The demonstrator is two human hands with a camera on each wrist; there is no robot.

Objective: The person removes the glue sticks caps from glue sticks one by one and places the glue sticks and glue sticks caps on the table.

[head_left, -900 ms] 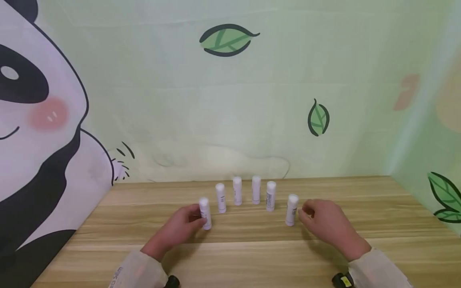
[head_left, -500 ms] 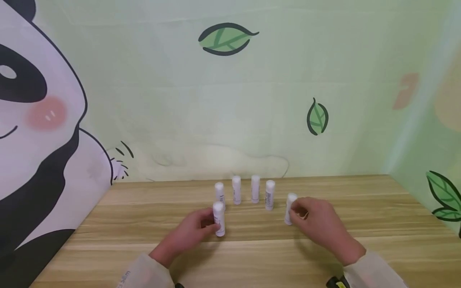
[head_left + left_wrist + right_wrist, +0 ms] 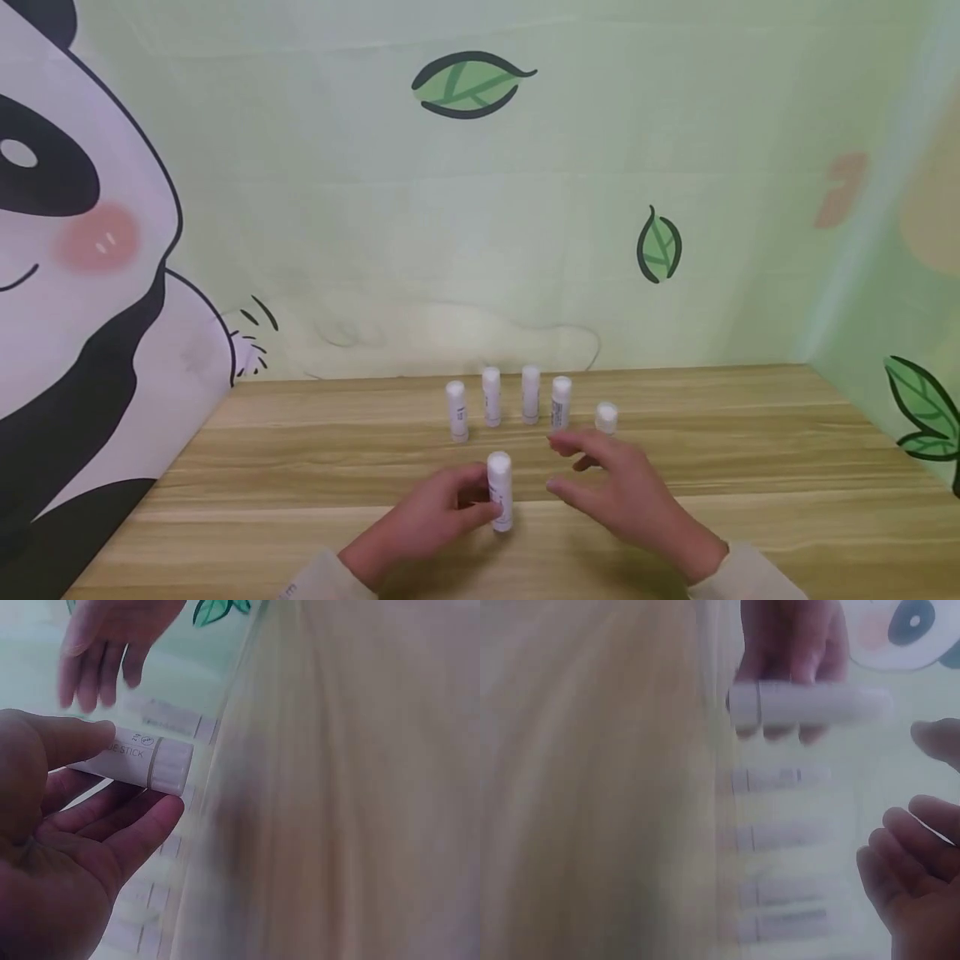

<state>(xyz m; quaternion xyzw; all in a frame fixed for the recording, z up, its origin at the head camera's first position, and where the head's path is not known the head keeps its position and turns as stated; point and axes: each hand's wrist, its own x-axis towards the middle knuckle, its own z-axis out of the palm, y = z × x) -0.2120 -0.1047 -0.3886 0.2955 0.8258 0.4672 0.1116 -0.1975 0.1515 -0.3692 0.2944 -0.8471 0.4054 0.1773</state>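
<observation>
My left hand (image 3: 435, 512) grips a white glue stick (image 3: 501, 492) between thumb and fingers, upright, cap up. In the left wrist view part of the word "STICK" reads on the held glue stick (image 3: 131, 759), whose base is off the table. Just right of it, my right hand (image 3: 626, 492) has its thumb and fingers spread, holding nothing. In the right wrist view a gap separates that right hand (image 3: 922, 862) from the glue stick's cap end. Behind the right hand another glue stick (image 3: 607, 417) stands, its lower part hidden.
Several more white glue sticks (image 3: 492, 396) stand upright in a curved row near the back of the wooden table (image 3: 300, 450). A pale green wall covering with a panda (image 3: 142, 250) and leaves (image 3: 472, 85) rises behind the table.
My left hand has carried its glue stick rightward and nearer to me from the row's left end. My right hand has left the rightmost glue stick, moved leftward, and spread its fingers.
</observation>
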